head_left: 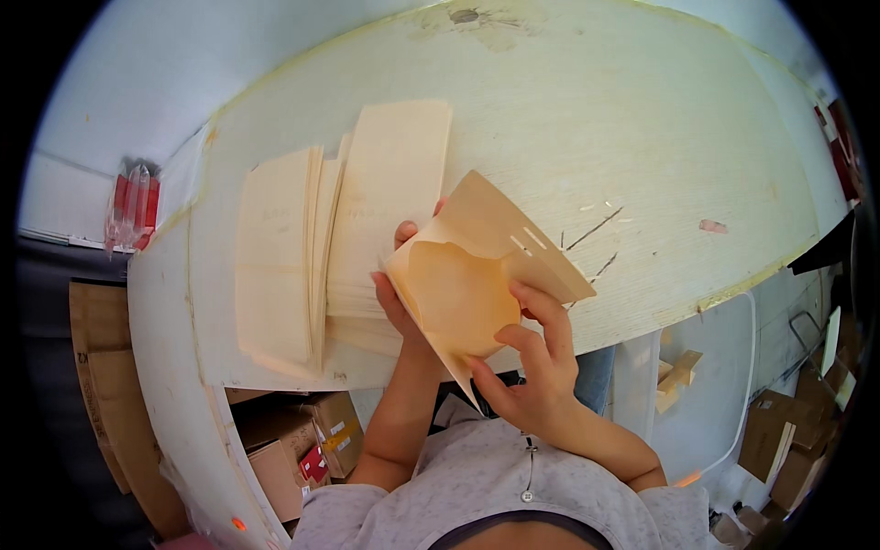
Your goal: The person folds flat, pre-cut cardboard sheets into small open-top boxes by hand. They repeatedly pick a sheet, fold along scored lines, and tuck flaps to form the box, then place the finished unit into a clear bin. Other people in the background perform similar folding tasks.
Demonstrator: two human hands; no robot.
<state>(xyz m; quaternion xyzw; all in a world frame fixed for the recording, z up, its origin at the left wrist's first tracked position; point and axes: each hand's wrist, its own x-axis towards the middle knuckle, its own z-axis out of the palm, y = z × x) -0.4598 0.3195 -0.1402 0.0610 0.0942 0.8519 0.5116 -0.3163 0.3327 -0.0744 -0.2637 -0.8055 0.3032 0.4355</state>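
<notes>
A cream paper envelope or sleeve [460, 291] is tilted over the table's near edge, its curved-cut mouth gaping and its flap pierced by small slits. My left hand [398, 307] grips its left side, with some of the fingers hidden behind the paper. At the lower right edge, my right hand [536, 371] has its thumb and fingers curled onto the paper, pinching near the opening. Left of my hands lies a pile of flat cream paper pieces [275, 252], overlapping a taller pile of the same pale paper [392, 165].
The pale table [587, 101] has dark scratch marks [596, 227] and small paper scraps right of my hands. Cardboard boxes [335, 426] stand below at the left. A whitish bin [701, 385] with cream offcuts [676, 378] sits below the near right edge.
</notes>
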